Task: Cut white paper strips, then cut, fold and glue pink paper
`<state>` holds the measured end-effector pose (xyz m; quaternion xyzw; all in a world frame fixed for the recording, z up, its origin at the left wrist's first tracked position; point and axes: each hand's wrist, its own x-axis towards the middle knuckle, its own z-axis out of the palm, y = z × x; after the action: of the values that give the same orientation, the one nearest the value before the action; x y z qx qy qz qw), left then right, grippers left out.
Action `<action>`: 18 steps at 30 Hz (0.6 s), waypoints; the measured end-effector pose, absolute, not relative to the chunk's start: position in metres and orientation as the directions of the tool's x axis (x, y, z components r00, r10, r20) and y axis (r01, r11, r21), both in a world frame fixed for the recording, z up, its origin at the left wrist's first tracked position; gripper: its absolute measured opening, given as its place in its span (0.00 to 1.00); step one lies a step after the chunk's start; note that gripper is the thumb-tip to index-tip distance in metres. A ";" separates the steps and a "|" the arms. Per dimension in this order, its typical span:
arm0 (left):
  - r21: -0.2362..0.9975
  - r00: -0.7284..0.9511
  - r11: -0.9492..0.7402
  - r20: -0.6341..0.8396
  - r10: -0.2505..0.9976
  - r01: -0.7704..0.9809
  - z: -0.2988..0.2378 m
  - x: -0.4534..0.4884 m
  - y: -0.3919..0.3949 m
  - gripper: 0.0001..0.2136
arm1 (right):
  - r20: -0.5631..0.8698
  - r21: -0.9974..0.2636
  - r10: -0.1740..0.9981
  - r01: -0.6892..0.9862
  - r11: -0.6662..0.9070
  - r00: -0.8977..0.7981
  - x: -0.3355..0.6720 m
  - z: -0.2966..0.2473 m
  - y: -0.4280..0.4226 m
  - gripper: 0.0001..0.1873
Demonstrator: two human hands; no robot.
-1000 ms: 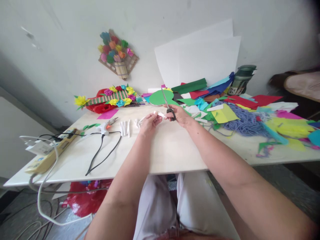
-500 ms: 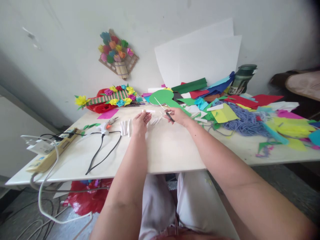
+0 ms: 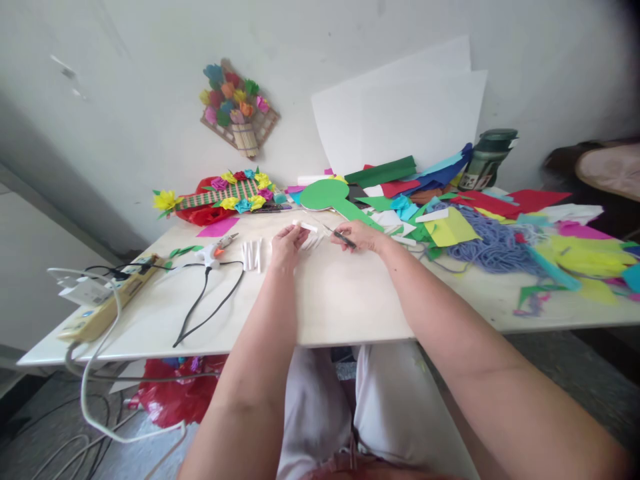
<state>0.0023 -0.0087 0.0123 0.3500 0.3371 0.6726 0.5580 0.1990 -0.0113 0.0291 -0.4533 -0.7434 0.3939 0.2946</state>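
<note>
My left hand [image 3: 288,245] is closed on a small white paper roll [image 3: 307,227], whose end sticks out to the right of the fingers. My right hand [image 3: 359,237] grips a pair of scissors [image 3: 345,238] by the dark handles, with the thin blades pointing left toward the roll. The blades look apart from the paper, though they are blurred. Under and between the hands lie several thin white pieces [image 3: 314,241]. To the left of my left hand, several short white paper rolls [image 3: 251,255] lie side by side on the table.
A white glue gun [image 3: 209,257] with a black cord lies left, near a power strip [image 3: 113,298]. Behind are a flower-decorated woven piece [image 3: 220,197] and a green paper shape [image 3: 324,195]. Coloured paper, blue yarn [image 3: 483,237] and a dark bottle [image 3: 487,160] fill the right side.
The scissors have swung lower and now point more directly left, where before they pointed up and left. My left hand has shifted slightly right with the white roll.
</note>
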 end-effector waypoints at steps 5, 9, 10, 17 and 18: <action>0.820 -0.147 -0.172 0.109 0.983 -0.545 0.011 0.003 -0.009 0.03 | 0.058 -0.840 0.887 0.458 0.292 -0.458 0.200 0.026 -0.009 0.22; 0.805 -0.181 -0.178 0.090 0.979 -0.565 0.012 0.002 -0.009 0.04 | 0.061 -0.812 0.876 0.486 0.322 -0.479 0.199 0.025 -0.007 0.21; 0.802 -0.183 -0.176 0.085 0.979 -0.571 0.012 0.002 -0.010 0.04 | 0.058 -0.809 0.875 0.491 0.323 -0.480 0.199 0.025 -0.007 0.21; 0.779 -0.171 -0.164 0.073 0.982 -0.606 0.011 0.001 -0.009 0.03 | 0.062 -0.798 0.878 0.504 0.329 -0.475 0.196 0.025 -0.009 0.20; 0.778 -0.169 -0.163 0.074 0.983 -0.607 0.011 0.001 -0.009 0.03 | 0.067 -0.795 0.882 0.509 0.330 -0.467 0.195 0.024 -0.010 0.20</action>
<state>0.0009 -0.0090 0.0111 0.3040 0.3091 0.6994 0.5683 0.1954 -0.0098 0.0245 -0.4488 -0.7746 0.3652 0.2551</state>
